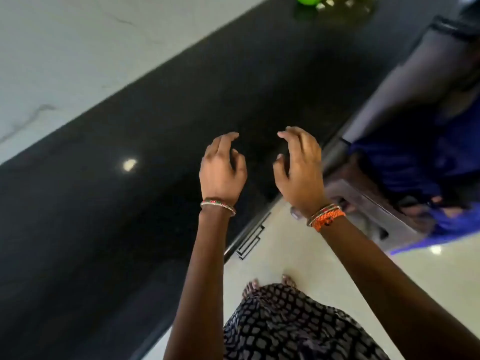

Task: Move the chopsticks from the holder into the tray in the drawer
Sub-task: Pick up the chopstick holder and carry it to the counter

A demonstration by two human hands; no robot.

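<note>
**Both hands empty above the black counter**

Your left hand (222,169) hangs over the black counter (130,198) with fingers loosely curled and nothing in them. Your right hand (300,167) is just beside it, near the counter's front edge, fingers also loosely curled, thumb apart, holding nothing. The two fingertips sets face each other with a gap between; the hands are not touching each other. Whether either touches the counter surface, you can't tell from this view.

A thin beaded bangle (217,205) sits on your left wrist. Orange thread bands (327,218) wrap your right wrist.

Under the counter's front edge, cabinet handles (250,241) show, drawer fronts closed as far as visible. Your patterned dress (291,328) and toes are on the pale floor (298,255) beside the counter.

At the counter's far end: a green round object (308,0) and some yellowish items, blurred. Right of the counter, a dark appliance front (405,81) reflects a blue-clad figure.

Chopsticks, holder and tray: not in view. Frame is motion-blurred.
</note>
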